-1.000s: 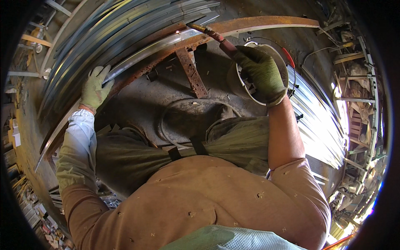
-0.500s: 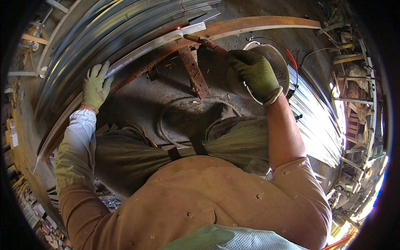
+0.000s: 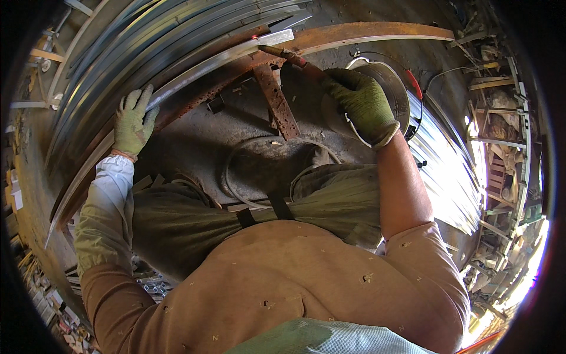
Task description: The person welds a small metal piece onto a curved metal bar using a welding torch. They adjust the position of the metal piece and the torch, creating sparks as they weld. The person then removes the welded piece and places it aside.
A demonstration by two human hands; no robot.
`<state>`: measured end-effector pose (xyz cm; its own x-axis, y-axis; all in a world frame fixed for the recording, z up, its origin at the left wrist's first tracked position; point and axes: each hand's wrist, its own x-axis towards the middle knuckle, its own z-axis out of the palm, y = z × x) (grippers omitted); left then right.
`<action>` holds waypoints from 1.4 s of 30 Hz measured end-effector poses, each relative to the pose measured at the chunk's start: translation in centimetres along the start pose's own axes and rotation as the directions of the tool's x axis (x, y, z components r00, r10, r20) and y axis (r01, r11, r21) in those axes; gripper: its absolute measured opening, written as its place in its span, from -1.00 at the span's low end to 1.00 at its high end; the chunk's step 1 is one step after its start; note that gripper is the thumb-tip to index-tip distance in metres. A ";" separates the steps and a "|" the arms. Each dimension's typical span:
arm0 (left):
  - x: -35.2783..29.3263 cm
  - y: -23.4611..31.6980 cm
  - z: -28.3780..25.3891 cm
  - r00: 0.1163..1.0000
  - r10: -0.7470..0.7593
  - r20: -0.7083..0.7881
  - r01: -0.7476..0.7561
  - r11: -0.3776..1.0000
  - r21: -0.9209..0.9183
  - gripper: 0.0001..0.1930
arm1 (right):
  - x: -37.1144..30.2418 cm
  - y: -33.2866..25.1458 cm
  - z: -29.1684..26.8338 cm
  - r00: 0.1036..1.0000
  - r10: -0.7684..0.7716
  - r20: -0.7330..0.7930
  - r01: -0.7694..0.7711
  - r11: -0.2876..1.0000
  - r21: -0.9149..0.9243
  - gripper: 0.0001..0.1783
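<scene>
My gloved left hand (image 3: pixel 133 121) lies on a long, light grey metal bar (image 3: pixel 197 75), its fingers stretched out along it. The bar rests on a rusty curved metal frame (image 3: pixel 359 32), and a small red glow shows near the bar's far end. In a green glove, my right hand (image 3: pixel 359 100) is closed round a rod-shaped tool (image 3: pixel 289 57) with a worn reddish handle and a brown end. That end points at the bar just below the glow; whether it touches cannot be told. A rusty perforated leg (image 3: pixel 276 100) extends from the frame toward me.
Long curved metal strips (image 3: pixel 127 56) lie beyond the bar. A bucket (image 3: pixel 394 79) stands behind my right hand, with a red-handled thing (image 3: pixel 414 84) at its rim. Bright metal strips (image 3: pixel 445 171) lie to the right. A hoop-like ring (image 3: pixel 233 177) is on the floor between my legs.
My left hand has shifted slightly to the left. The bar's far end sits a touch further right, and the tool's end has moved up a little. My right hand keeps its grip.
</scene>
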<state>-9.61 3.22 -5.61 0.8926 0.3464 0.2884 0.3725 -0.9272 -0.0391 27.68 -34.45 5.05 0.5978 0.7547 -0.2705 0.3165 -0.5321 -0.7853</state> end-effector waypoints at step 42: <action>0.1 0.0 0.3 0.999 -0.029 0.042 0.030 0.999 -0.035 -0.35 | -0.1 -1.3 -0.3 0.992 0.117 0.049 -0.117 0.993 -0.004 -0.62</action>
<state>-9.48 3.28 -5.83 0.8914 0.3786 0.2490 0.3902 -0.9207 0.0029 27.45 -34.02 6.26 0.5936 0.7051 -0.3879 0.2471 -0.6184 -0.7460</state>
